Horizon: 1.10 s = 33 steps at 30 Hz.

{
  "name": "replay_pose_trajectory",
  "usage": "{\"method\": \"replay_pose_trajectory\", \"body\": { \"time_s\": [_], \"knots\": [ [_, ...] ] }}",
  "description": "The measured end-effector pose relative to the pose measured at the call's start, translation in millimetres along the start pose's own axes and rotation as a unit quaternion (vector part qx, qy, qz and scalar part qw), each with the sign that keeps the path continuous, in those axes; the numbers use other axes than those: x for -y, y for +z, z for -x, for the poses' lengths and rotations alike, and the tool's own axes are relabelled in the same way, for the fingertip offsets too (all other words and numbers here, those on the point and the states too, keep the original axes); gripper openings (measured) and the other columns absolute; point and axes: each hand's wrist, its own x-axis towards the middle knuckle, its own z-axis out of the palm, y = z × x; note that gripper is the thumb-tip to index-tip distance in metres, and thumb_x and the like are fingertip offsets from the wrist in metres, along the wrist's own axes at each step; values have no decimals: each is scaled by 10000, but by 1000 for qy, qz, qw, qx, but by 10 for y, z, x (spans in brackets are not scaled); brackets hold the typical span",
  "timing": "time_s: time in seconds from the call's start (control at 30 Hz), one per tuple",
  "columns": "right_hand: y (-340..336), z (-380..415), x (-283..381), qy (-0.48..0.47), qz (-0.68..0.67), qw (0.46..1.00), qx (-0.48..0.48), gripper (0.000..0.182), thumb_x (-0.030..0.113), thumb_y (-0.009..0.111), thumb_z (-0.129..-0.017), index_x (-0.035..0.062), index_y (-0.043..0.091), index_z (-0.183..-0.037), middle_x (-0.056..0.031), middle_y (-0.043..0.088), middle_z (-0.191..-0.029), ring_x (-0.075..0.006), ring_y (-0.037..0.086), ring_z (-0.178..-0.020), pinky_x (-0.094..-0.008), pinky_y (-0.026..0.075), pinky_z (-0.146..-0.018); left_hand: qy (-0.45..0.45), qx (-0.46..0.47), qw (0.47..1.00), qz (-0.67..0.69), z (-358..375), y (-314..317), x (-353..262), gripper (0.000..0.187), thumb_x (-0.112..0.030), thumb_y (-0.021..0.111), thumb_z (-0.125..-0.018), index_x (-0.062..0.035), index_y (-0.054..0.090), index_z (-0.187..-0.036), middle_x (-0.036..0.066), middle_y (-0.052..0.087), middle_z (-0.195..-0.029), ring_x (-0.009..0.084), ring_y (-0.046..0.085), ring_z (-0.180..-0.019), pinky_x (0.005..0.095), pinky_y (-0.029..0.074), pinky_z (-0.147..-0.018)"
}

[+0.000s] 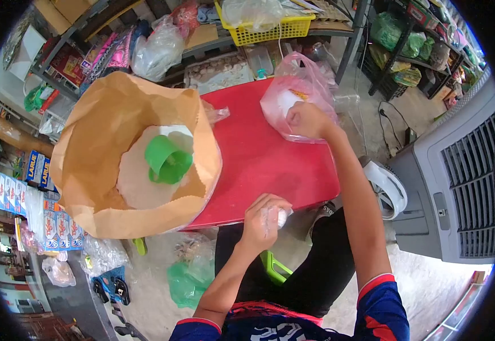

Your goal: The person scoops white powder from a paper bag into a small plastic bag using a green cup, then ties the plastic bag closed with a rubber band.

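Observation:
My left hand [261,224] is closed around a small clear plastic bag [283,218] with white contents, in front of the red table's near edge. My right hand [310,120] reaches to the pink plastic bag [293,74] on the table's far right corner. Its fingers are curled closed, and what they hold, if anything, is hidden. Something white [287,100] shows inside the pink bag. To the left, a large brown paper sack [82,165] stands with its mouth open, holding white powder or fine grains [134,176]. A green plastic cup [165,160] lies tilted on that white filling.
The red table [253,153] lies between sack and pink bag. A grey air cooler [446,182] stands at the right. Behind are shelves with a yellow basket [273,31] and plastic bags. A green plastic bag [190,281] lies on the floor.

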Motion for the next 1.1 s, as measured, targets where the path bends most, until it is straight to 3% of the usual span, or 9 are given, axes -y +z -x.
{"method": "replay_pose_trajectory", "body": {
  "time_s": [0.03, 0.13, 0.33, 0.43, 0.53, 0.63, 0.83, 1.03, 1.1],
  "knots": [
    [-9, 14, 39, -23, -11, 1000, -2, 183, 155, 722, -767, 29, 768, -892, -174, 758, -894, -277, 727, -858, -376, 562, -826, 3, -2, 1000, -4, -4, 4, 5, 233, -83, 496, -1040, 15, 693, -962, 166, 712, -912, 346, 680, -832, 423, 539, -757],
    [-27, -46, 2, 60, -38, 996, 58, 185, 112, 712, -762, 21, 765, -915, -189, 754, -979, -303, 724, -919, -384, 559, -857, 14, -2, 1000, -13, -27, 7, -10, 245, -84, 488, -1045, 15, 690, -948, 168, 712, -906, 345, 680, -827, 425, 539, -757],
    [-20, 38, -222, 3, 82, 993, -88, 279, 151, 713, -762, 86, 784, -1024, -168, 775, -1020, -373, 738, -952, -436, 581, -875, -9, -5, 1000, -14, 4, 31, 16, 296, -121, 462, -1064, -2, 696, -927, 168, 713, -908, 354, 683, -840, 435, 540, -769],
    [-133, 91, -52, 28, 54, 998, 0, 343, 95, 716, -739, 47, 757, -1076, -184, 761, -1046, -360, 722, -1014, -433, 562, -916, -7, -3, 1000, -10, 5, 31, 23, 299, -127, 461, -1067, -9, 700, -933, 168, 716, -912, 357, 687, -850, 434, 543, -776],
    [-124, 105, 201, 72, 85, 994, 11, 342, 104, 738, -753, 87, 768, -1094, -161, 753, -1082, -353, 723, -1013, -443, 563, -908, -3, -2, 1000, -12, -4, 29, 27, 302, -133, 462, -1068, -6, 702, -935, 170, 718, -916, 358, 690, -855, 433, 545, -781],
    [176, 92, 139, -9, 181, 979, -93, 299, 125, 734, -796, 129, 778, -1092, -133, 733, -1054, -352, 720, -977, -456, 569, -857, -8, -2, 1000, -16, 1, 37, 40, 307, -139, 460, -1070, -2, 702, -940, 171, 719, -920, 356, 691, -858, 431, 544, -783],
    [308, -22, 51, 0, 150, 986, -66, 151, 106, 678, -848, 106, 763, -973, -141, 687, -979, -372, 702, -924, -478, 564, -823, -31, 5, 999, -9, 18, 20, 16, 425, -244, 431, -1104, 16, 720, -932, 183, 748, -938, 345, 713, -917, 442, 544, -852],
    [158, 7, 50, 16, 84, 990, -111, 100, 147, 724, -868, 78, 761, -930, -150, 749, -967, -350, 735, -891, -459, 573, -786, -25, 4, 1000, -13, 33, 20, 45, 429, -248, 429, -1106, 19, 717, -935, 191, 742, -950, 347, 712, -913, 439, 542, -851],
    [74, 20, 48, 98, -22, 986, -133, 113, 171, 762, -875, 75, 760, -935, -145, 754, -953, -310, 735, -861, -432, 567, -774, -29, 3, 999, -13, 24, 22, 31, 430, -244, 425, -1108, 23, 716, -941, 194, 738, -951, 341, 711, -908, 433, 541, -845]
  ]
}}
